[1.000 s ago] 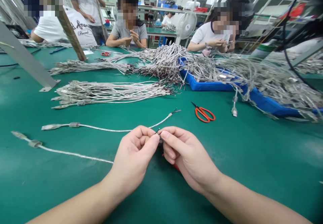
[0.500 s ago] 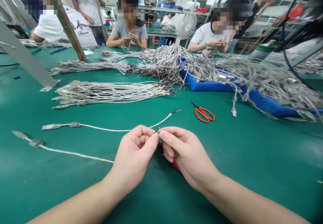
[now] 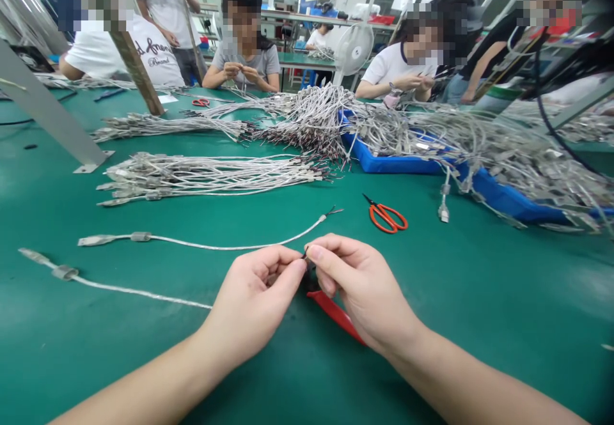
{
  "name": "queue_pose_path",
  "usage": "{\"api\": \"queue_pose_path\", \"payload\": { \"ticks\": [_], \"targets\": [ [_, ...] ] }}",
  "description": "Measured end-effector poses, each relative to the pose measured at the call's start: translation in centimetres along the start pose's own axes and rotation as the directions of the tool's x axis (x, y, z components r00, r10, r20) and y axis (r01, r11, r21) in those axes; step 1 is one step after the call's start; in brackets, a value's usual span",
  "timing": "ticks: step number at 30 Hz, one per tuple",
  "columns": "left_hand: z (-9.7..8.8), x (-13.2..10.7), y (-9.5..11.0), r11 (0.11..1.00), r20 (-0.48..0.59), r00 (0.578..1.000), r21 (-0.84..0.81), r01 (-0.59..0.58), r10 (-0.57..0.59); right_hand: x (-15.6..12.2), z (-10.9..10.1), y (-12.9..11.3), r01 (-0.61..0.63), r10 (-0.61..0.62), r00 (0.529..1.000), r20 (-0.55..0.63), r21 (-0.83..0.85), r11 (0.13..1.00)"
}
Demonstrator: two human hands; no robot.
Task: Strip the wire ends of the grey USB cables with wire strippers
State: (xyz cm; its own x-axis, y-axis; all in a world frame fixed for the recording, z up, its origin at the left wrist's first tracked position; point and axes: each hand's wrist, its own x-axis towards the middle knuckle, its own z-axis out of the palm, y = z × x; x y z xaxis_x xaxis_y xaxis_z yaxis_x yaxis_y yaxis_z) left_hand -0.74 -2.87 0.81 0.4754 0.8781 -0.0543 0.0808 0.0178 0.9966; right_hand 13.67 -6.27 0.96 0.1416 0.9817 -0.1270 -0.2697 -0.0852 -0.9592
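My left hand (image 3: 266, 297) is closed on the stripped end of a white USB cable (image 3: 144, 294), whose plug trails away to the left on the table. Thumb and forefinger of my right hand (image 3: 357, 287) pinch the thin dark wires at that same end, so both sets of fingertips nearly meet. Under my right hand shows a tool with a red handle (image 3: 336, 316); its dark head is mostly hidden, and whether the hand touches it I cannot tell. A second USB cable (image 3: 192, 244) lies just beyond my hands, its bare wires pointing right.
Orange-handled scissors (image 3: 387, 217) lie on the green table (image 3: 480, 297). Behind are a cable bundle (image 3: 215, 176), a large cable heap (image 3: 316, 115) and blue trays (image 3: 403, 164) overflowing with cables. A metal post (image 3: 52, 112) stands at left. Several people work across the table.
My hands have shifted slightly, the right one a little up and to the right, exposing more of the red handle. At the far right, a person in black has moved.
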Motion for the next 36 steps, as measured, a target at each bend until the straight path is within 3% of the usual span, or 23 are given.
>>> {"api": "queue_pose_path", "payload": {
  "ticks": [14, 27, 36],
  "targets": [
    [0.19, -0.11, 0.9, 0.99, -0.018, 0.999, -0.138, 0.037, -0.04, 0.02, 0.32, 0.22, -0.157, 0.15, 0.987, 0.053, 0.142, 0.977],
    [0.54, -0.34, 0.85, 0.978, -0.01, 0.998, -0.201, 0.055, -0.059, -0.23, 0.47, 0.26, 0.015, -0.016, 1.0, -0.012, -0.022, 1.0],
    [0.54, -0.33, 0.43, 0.973, -0.018, 0.998, -0.225, 0.047, -0.053, -0.1, 0.34, 0.44, -0.006, 0.005, 1.0, -0.024, -0.039, 0.999]
  ]
}}
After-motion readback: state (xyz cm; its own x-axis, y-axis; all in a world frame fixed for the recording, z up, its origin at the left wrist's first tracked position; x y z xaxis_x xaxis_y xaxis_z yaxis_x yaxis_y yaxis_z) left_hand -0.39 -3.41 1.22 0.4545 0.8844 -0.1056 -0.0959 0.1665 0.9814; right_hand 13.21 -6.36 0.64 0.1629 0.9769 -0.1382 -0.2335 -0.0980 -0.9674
